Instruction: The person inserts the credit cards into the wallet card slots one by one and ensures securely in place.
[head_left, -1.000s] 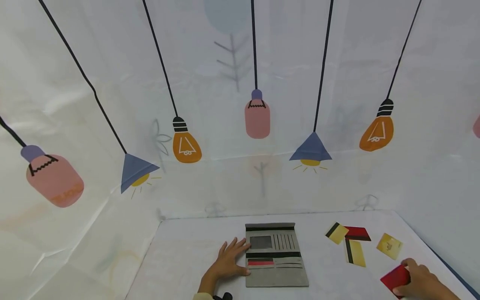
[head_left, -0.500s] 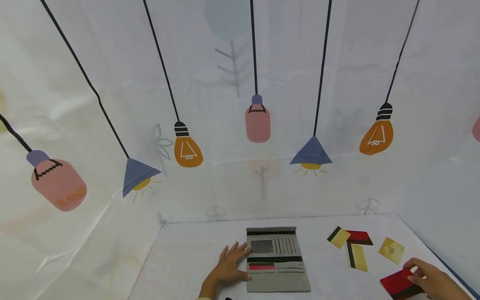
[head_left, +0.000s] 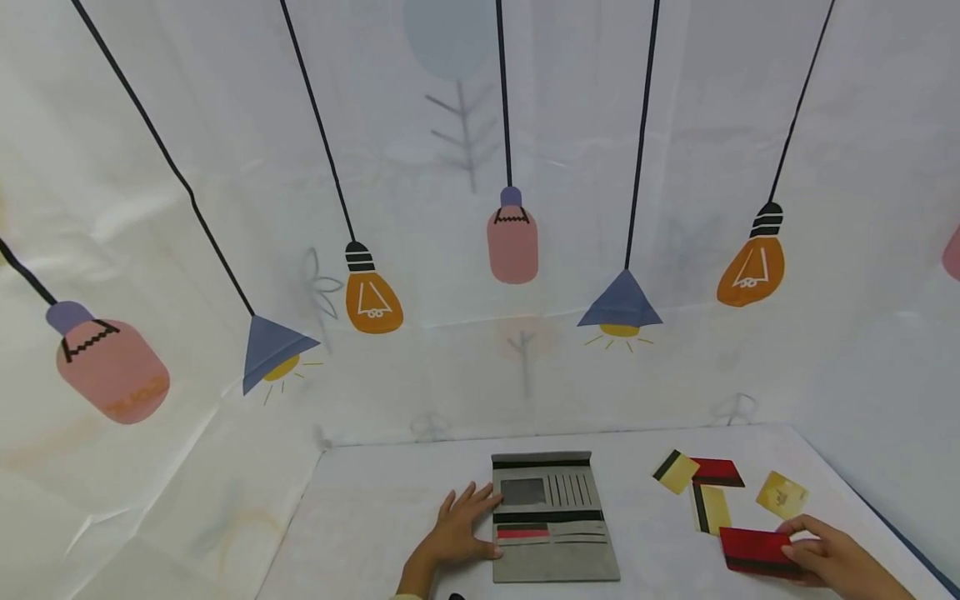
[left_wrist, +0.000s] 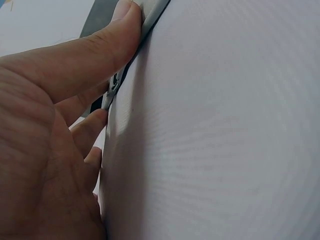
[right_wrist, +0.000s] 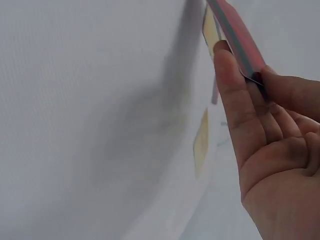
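A white sheet wall [head_left: 420, 375] fills most of the head view, printed with hanging lamps [head_left: 513, 250] in pink, blue and orange, with faint plant drawings showing in grey. Below it spreads a white table [head_left: 375, 517]. A grey wallet [head_left: 558, 560] lies flat and opened out near the middle of the table, with black bands, a dark window panel and a red strip across its lower half.

The left hand [head_left: 461, 527] is spread at the wallet's left edge, fingers apart and relaxed, its thumb resting on the border. The right hand [head_left: 832, 560], well to the right of the wallet, pinches a red card [head_left: 753, 550] between thumb and fingers, holding it clear of the table.

Beyond that card lie a second red card [head_left: 717, 472], a yellow striped card [head_left: 712, 508], a gold card [head_left: 782, 494] set apart, and a smaller-looking yellow card [head_left: 677, 472] overlapping the second red one.
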